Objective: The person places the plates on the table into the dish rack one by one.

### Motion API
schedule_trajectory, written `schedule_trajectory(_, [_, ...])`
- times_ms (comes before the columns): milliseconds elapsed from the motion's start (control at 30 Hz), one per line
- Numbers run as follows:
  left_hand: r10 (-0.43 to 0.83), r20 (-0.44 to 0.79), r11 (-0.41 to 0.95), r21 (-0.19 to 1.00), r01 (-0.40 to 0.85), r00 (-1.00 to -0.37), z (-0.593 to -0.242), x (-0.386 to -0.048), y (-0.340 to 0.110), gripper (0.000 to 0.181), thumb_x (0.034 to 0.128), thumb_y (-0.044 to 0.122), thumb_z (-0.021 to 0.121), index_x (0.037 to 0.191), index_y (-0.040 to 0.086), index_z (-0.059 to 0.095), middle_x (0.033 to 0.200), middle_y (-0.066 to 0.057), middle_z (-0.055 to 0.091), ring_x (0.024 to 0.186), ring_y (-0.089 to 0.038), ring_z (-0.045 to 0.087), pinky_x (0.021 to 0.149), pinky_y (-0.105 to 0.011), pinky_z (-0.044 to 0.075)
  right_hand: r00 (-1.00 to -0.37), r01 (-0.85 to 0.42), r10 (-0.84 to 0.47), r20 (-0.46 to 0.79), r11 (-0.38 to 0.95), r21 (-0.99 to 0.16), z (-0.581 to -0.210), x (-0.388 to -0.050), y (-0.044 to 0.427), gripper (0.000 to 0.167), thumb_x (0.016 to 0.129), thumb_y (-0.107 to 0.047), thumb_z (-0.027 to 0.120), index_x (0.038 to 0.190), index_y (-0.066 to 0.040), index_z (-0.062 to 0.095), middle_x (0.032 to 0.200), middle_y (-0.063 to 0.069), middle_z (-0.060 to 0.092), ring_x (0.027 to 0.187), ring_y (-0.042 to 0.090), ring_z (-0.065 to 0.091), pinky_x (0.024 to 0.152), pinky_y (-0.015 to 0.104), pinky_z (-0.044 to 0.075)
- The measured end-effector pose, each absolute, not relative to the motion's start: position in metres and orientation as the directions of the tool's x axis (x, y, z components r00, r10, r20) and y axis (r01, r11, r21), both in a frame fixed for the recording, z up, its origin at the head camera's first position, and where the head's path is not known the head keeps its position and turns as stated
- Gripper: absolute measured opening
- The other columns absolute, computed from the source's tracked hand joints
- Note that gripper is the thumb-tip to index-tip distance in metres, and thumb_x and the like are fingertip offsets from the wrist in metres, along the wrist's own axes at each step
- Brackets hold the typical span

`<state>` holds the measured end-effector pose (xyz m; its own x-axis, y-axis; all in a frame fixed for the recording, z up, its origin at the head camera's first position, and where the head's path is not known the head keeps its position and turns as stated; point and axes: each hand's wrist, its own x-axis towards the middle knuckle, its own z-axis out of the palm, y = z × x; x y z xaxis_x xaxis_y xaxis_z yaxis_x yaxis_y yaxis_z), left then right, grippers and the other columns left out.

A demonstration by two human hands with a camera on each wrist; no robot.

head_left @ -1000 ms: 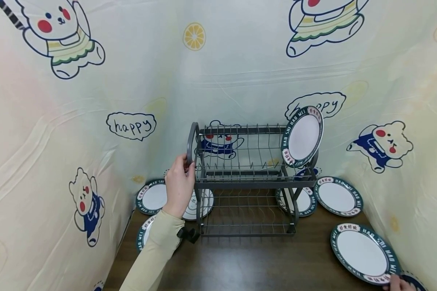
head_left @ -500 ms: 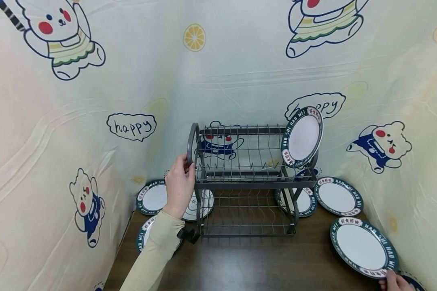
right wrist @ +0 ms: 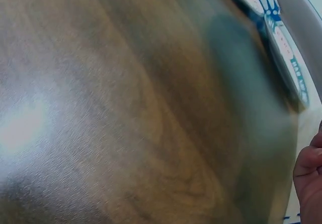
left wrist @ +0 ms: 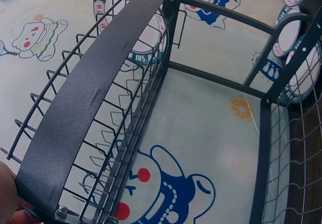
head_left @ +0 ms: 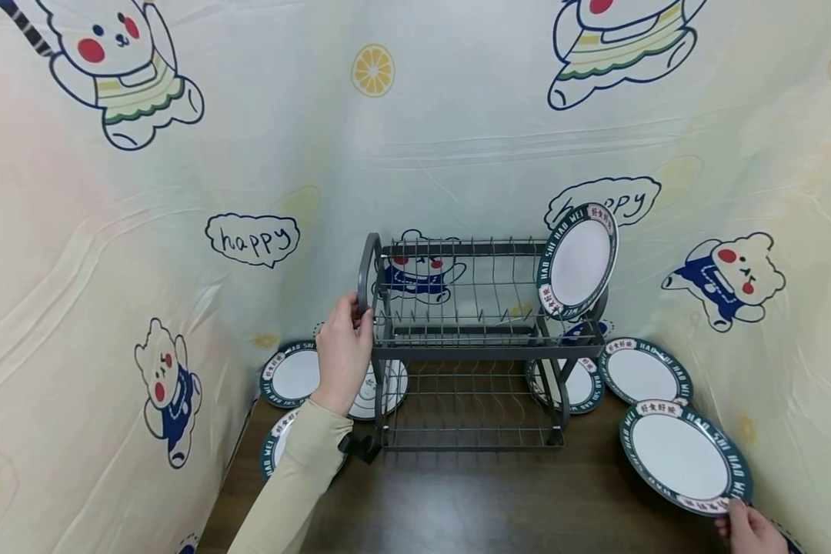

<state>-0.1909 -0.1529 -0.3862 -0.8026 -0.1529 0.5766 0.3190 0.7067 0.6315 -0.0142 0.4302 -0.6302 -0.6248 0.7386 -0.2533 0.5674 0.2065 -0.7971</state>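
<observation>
Plate (head_left: 682, 458) at four o'clock from the rack (head_left: 485, 354), rim pinched by the right hand (head_left: 755, 529); left hand (head_left: 342, 354) grips the rack's side at nine o'clock.

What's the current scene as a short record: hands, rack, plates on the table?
Left hand: grips the left end of the dish rack
Right hand: holds a green-rimmed plate by its near edge
Upper tier: one leaning plate at the right end
Table, right: one plate beside the rack, another partly behind it
Table, left: plates, some partly hidden by hand and sleeve
</observation>
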Motion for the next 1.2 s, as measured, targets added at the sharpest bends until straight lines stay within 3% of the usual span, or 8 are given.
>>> schedule_trajectory(733, [-0.151,0.577,0.711,0.627,0.317,-0.803,-0.386,-0.192,-0.153,0.025,0.1017,0.007,0.066,0.123,-0.005,0.063,0.11,-0.021,0.072,0.094,-0.036,0.073,0.082,-0.05,0.062,-0.682,0.502,0.696,-0.223,0.225,-0.835,-0.572,-0.025,0.412,0.055,0.108,-0.036,0.043,0.062,-0.016,0.067,0.053,-0.012,0.058,0.052,0.006,0.054,0.05,0.017,0.045])
schedule_trajectory(1200, [-0.154,0.57,0.706,0.635,0.314,-0.807,-0.386,-0.191,-0.152,0.026,0.1021,0.007,0.066,0.125,-0.004,0.062,0.111,-0.021,0.072,0.096,-0.036,0.074,0.083,-0.05,0.063,-0.668,0.519,0.689,-0.28,0.161,-0.84,-0.542,-0.03,0.403,0.055,0.107,-0.042,0.044,0.064,-0.017,0.068,0.058,-0.009,0.06,0.057,0.011,0.053,0.051,0.023,0.044])
